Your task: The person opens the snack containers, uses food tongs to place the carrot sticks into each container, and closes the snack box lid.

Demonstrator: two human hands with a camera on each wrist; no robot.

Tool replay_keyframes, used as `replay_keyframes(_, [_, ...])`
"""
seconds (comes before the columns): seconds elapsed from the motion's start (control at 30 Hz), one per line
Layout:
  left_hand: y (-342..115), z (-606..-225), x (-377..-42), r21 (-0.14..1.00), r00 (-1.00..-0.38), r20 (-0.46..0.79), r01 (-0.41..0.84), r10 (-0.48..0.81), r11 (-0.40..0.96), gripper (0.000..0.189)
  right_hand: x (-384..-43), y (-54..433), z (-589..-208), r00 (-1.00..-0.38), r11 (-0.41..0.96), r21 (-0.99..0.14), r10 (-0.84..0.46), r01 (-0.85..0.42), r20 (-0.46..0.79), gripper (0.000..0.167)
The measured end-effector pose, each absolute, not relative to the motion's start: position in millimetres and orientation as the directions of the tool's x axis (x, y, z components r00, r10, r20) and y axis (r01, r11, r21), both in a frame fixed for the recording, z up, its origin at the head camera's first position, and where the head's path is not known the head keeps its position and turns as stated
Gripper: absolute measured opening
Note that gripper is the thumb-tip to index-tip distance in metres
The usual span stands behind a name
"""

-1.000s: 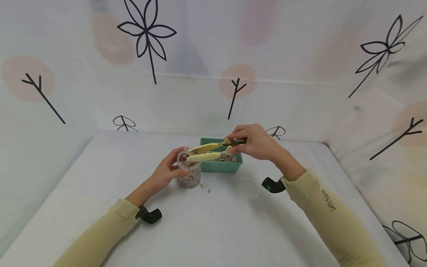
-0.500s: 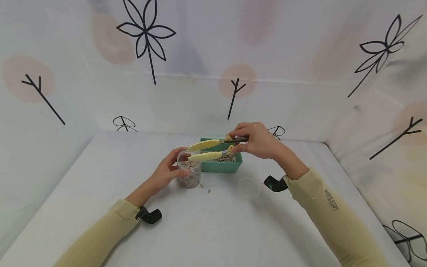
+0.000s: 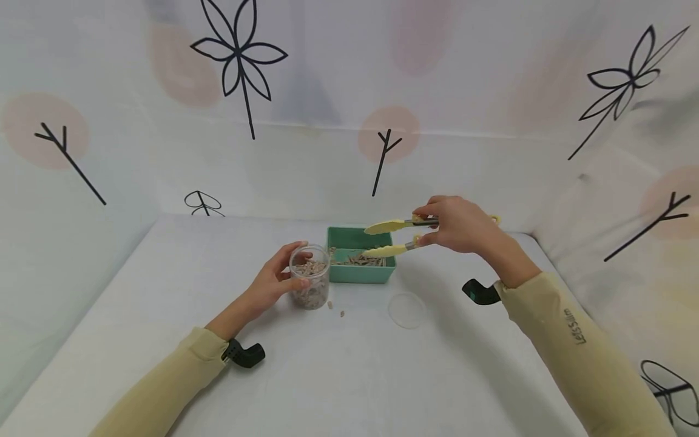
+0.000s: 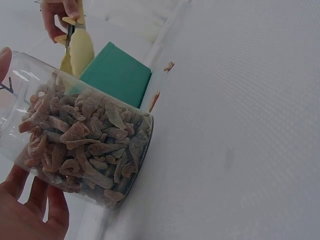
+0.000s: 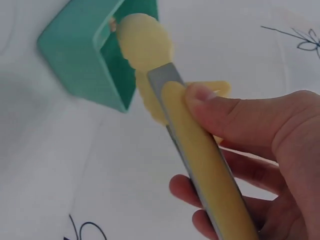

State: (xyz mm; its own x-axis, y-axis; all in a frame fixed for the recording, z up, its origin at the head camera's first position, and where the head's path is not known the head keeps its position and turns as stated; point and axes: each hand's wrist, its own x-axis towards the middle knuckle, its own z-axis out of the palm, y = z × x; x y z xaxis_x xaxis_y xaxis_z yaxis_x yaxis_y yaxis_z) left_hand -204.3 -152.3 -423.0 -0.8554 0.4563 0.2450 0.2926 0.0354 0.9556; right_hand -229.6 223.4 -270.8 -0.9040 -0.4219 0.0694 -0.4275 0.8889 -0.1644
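Note:
My left hand [image 3: 269, 285] grips a clear plastic jar [image 3: 310, 291] that stands on the table. Small brownish dried pieces [image 4: 90, 140] fill much of the jar, as the left wrist view shows. In my right hand [image 3: 455, 223] is a pair of yellow-tipped tongs [image 5: 192, 145], held between thumb and fingers with the two tips spread apart. Those tips hover over the right part of a green rectangular box [image 3: 360, 275]. More of the dried pieces [image 3: 367, 261] lie in the box, mostly toward its right side. Nothing shows between the tong tips.
A round clear lid [image 3: 406, 311] lies flat on the table to the right of the jar. Two loose pieces [image 3: 342, 314] rest on the white tabletop [image 3: 338, 376] beside the jar. Behind the table hangs a patterned white cloth [image 3: 306, 164].
My right hand has drawn the tongs rightward from the jar's mouth to over the green box, their tips spread wider than a second ago. The left hand and jar stay put.

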Motion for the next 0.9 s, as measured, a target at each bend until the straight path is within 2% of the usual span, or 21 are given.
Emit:
replay_keyframes(0.2, [-152,-422,-204,0.956,-0.855,0.243,0.291,0.458,0.036,0.073,-238,212,-272,-0.892,0.896,-0.032,-0.445,-0.443,-0.077,0.063])
replay_keyframes(0.47, [-152,-423,-204,0.956,-0.861,0.241,0.291,0.449,0.044,0.073,-241,171,-258,-0.866,0.861,0.152,-0.450,-0.485,-0.217,0.059])
replay_keyframes(0.6, [-152,-423,-202,0.958,-0.863,0.233,0.284,0.448,0.048,0.073,-245,160,-261,-0.874,0.872,0.166,-0.413,-0.461,-0.257,0.059])
replay_keyframes(0.77, [-153,-422,-201,0.958,-0.863,0.233,0.284,0.448,0.048,0.073,-252,161,-273,-0.869,0.891,0.092,-0.405,-0.445,-0.283,0.057])
replay_keyframes(0.83, [-153,-421,-201,0.956,-0.860,0.240,0.290,0.451,0.044,0.073,-255,165,-279,-0.863,0.889,0.058,-0.424,-0.455,-0.273,0.053])
replay_keyframes(0.9, [-154,-422,-202,0.954,-0.857,0.247,0.296,0.451,0.038,0.073,-257,169,-284,-0.859,0.881,0.037,-0.451,-0.472,-0.242,0.040])
